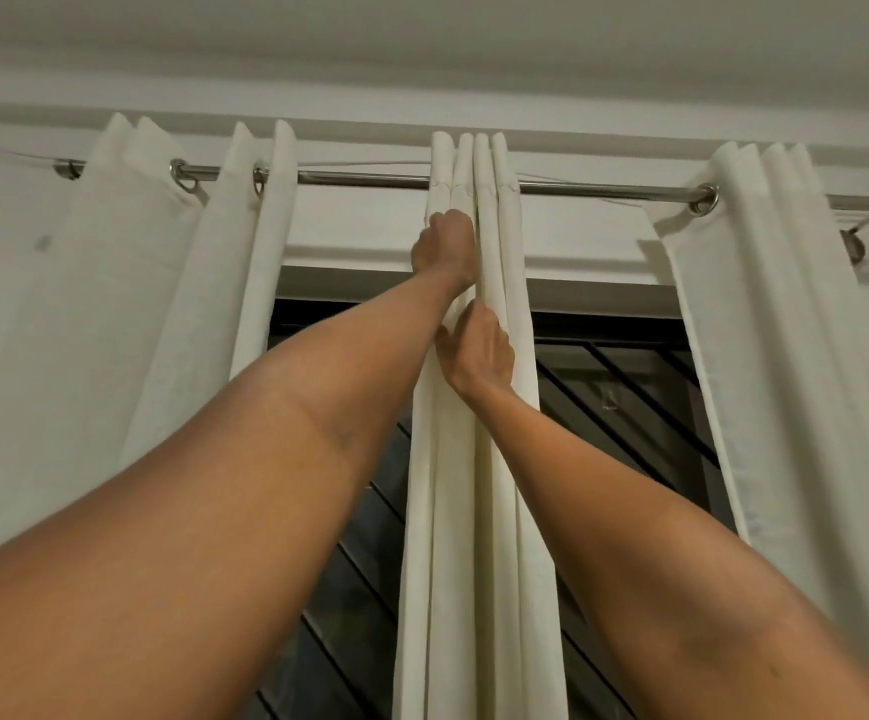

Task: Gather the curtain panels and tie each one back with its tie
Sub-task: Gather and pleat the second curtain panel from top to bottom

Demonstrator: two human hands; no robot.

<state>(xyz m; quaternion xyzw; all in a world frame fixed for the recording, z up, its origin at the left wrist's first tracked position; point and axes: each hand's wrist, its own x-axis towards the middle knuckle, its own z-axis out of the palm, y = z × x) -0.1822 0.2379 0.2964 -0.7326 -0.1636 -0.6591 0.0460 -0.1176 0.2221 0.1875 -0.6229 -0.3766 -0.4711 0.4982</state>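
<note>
Three cream curtain panels hang from a steel rod [370, 178]. The middle panel [479, 511] is bunched into narrow pleats in front of the window. My left hand [445, 244] is raised high and closed on the pleats just under the rod. My right hand [479, 350] grips the same folds a little lower. The left panel [172, 304] hangs partly spread, and the right panel [770, 330] is loosely gathered. No tie is visible.
Behind the curtains is a dark window [624, 402] with diagonal bars and a pale frame. A bracket [856, 246] and a thin cord sit at the rod's right end. White wall and ceiling fill the top.
</note>
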